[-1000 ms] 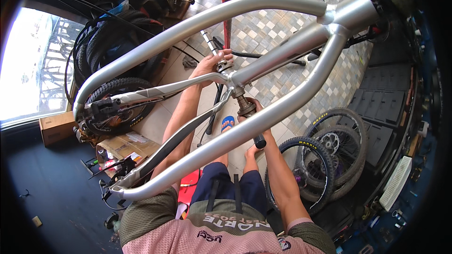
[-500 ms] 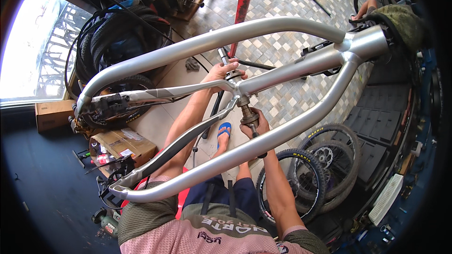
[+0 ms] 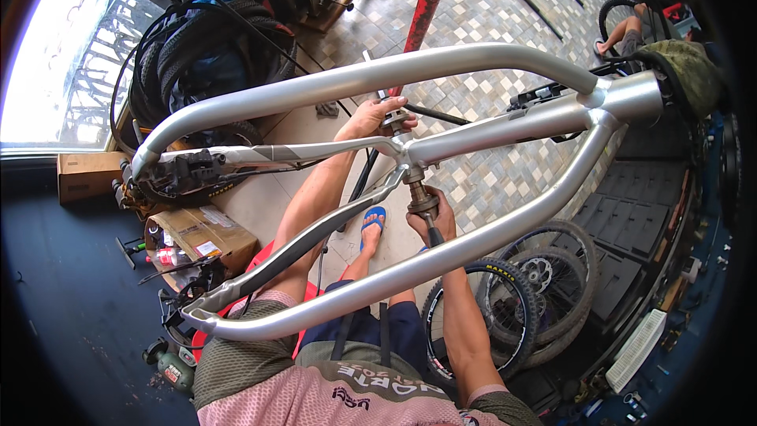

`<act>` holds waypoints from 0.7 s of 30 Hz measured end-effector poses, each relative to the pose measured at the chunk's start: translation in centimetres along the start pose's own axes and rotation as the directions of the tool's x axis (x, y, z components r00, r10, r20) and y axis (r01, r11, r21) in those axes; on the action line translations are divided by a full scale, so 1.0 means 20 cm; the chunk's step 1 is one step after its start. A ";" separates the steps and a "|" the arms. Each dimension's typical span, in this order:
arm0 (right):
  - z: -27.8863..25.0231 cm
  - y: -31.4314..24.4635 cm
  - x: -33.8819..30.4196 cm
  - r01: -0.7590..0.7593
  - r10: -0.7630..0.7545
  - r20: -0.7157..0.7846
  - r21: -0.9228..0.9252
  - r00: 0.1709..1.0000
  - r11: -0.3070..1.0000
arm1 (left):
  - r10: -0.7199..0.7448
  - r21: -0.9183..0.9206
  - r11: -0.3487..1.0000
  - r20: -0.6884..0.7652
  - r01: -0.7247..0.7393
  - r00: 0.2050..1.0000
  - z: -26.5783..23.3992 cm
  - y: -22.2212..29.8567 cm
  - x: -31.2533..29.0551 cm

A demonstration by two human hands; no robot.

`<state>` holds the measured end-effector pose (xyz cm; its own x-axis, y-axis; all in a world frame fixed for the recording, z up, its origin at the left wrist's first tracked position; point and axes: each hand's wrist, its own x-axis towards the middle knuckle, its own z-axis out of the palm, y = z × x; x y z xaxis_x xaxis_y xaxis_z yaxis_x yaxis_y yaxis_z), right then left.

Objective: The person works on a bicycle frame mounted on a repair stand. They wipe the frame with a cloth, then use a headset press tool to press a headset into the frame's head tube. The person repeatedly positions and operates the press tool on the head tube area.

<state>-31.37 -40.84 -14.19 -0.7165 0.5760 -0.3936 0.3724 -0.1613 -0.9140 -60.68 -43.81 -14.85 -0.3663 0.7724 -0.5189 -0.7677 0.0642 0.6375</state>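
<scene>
A silver bicycle frame (image 3: 378, 272) with long curved tubes lies across the view in front of me. A steel bottom bracket tool (image 3: 416, 183) passes through the shell at its middle, with stepped round parts and a bar handle (image 3: 434, 234) on the near side. My left hand (image 3: 377, 118) is closed around the tool's far end, thumb and fingers on the round collar. On the near side, my right hand (image 3: 444, 217) grips the tool's round body beside the bar handle. The palm side of both hands is partly hidden.
Bicycle wheels (image 3: 544, 296) lean at the lower right. A red stand post (image 3: 430, 1) rises beyond the frame. Black tyres (image 3: 185, 63) pile at the upper left, above cardboard boxes (image 3: 88, 176). Another person's leg (image 3: 628, 34) shows at the far right.
The frame, tool and both hands sit slightly further right and lower in view. The tool's bar handles appear turned; both hands keep hold.
</scene>
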 end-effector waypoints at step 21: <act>0.00 -0.10 -0.02 -0.026 0.026 0.007 0.006 1.000 1.000 | -0.006 0.080 0.997 0.022 0.004 1.000 0.02 0.04 -0.02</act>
<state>-31.87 -40.85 -12.10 -0.7104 0.5662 -0.4181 0.3874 -0.1813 -0.9039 -60.88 -43.76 -13.97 -0.3501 0.7857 -0.5101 -0.7246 0.1180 0.6790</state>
